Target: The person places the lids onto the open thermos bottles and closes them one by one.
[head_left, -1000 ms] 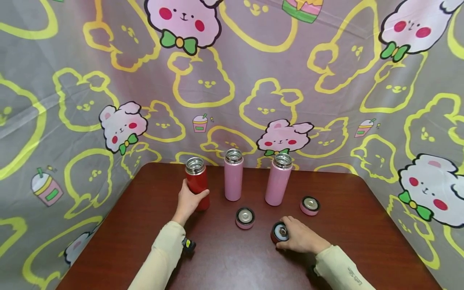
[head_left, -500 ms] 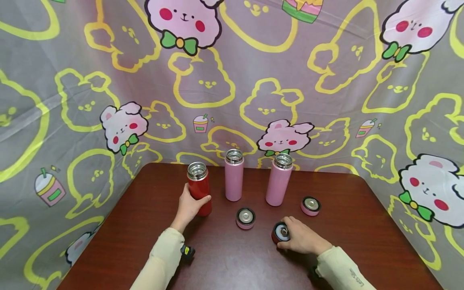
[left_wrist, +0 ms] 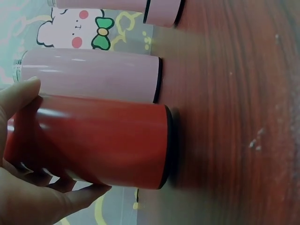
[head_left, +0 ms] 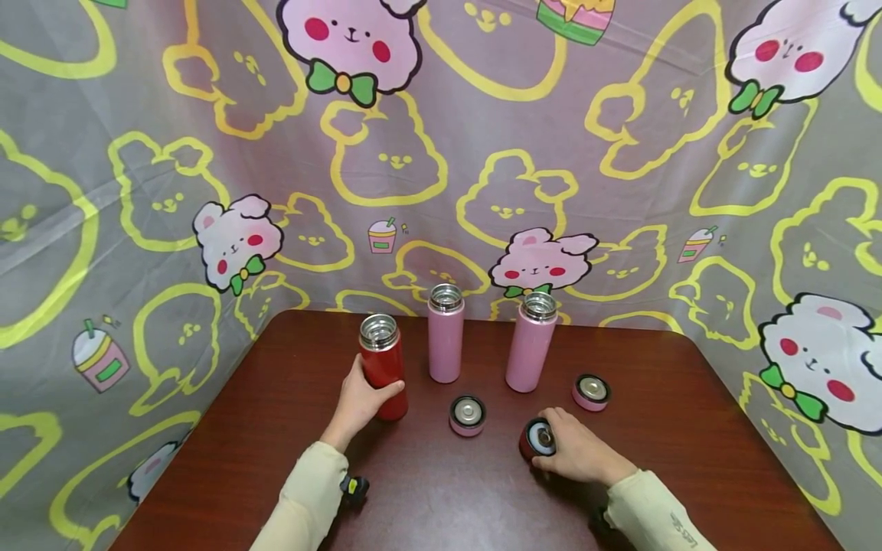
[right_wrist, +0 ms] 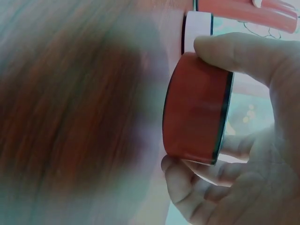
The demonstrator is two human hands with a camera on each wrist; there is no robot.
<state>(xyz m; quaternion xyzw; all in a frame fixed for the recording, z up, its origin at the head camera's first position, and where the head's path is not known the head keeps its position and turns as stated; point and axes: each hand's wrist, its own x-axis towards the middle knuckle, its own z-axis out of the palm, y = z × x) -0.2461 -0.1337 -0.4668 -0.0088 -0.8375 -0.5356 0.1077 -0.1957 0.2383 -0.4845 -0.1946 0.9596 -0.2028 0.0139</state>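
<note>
My left hand (head_left: 362, 399) grips a red thermos bottle (head_left: 383, 367), upright and without a lid, its steel mouth showing at the top. In the left wrist view, thumb and fingers wrap the red body near its upper part, and its black base is close over the table. My right hand (head_left: 577, 448) holds a red bottle lid (right_wrist: 197, 110) by its sides, thumb on one side and fingers on the other. From the head view the lid's pale inner side faces up. Between the hands lies a pink lid (head_left: 468, 415), inner side up.
Two lidless pink thermos bottles (head_left: 445, 337) (head_left: 530, 344) stand behind the hands. A second pink lid (head_left: 591, 392) lies beyond the right hand. The brown table (head_left: 441, 497) meets a patterned cloth (head_left: 413, 153) at its back and sides.
My left hand has brought the red thermos bottle nearer to me and slightly right. My right hand, with the red lid in it, has shifted only slightly right.
</note>
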